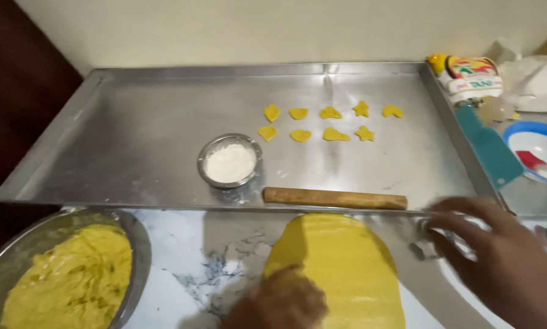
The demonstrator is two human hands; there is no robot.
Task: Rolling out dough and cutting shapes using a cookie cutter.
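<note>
A rolled-out sheet of yellow dough (346, 268) lies on the marble counter in front of me. My left hand (279, 301) rests on its lower left edge, fingers curled. My right hand (499, 259) is blurred at the right, fingers spread over small metal cutters (424, 244) beside the sheet; whether it grips one is unclear. Several cut yellow dough shapes (328, 122) lie in two rows on the large steel tray (133, 134). A wooden rolling pin (334, 198) lies along the tray's front edge.
A small steel bowl of white flour (229, 161) stands on the tray. A large steel bowl of yellow dough (66, 274) sits at the lower left. At the right are a teal scraper (490, 149), a blue-rimmed bowl (538, 152) and a flour packet (471, 79).
</note>
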